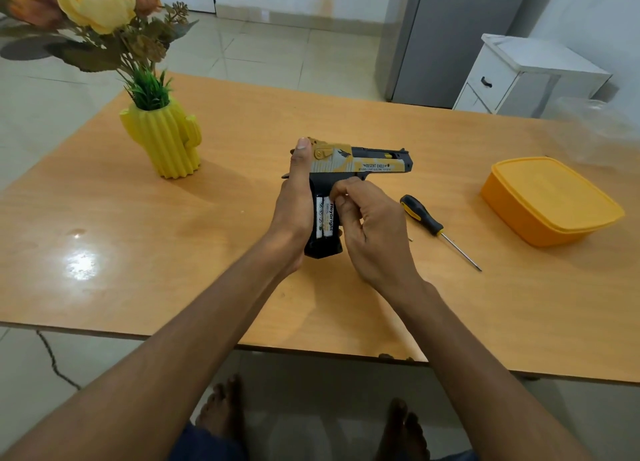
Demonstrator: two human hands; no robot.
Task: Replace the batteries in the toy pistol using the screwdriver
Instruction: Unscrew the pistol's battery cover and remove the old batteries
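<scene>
The wooden counter [346,304] spreads out in front of me. On its far left stands a yellow cactus-shaped vase [162,138] of artificial flowers [93,3], and on the right sits an orange lidded plastic container [550,201]. Near the middle I hold the toy pistol [363,164] above the counter, barrel pointing right, its black handle turned toward me with the battery compartment open. My left hand [294,204] has its grip wrapped around the back of the handle, thumb stretched up along the rear of the slide. My right hand [367,225] has its fingers curled, the fingertips [337,197] pinching at the upper right edge of the open compartment; I cannot tell what, if anything, they hold there. The black-and-yellow screwdriver [433,226] lies on the counter just right of my right hand, handle far, tip pointing near-right. Two white AA batteries [323,218] sit side by side inside the handle.
</scene>
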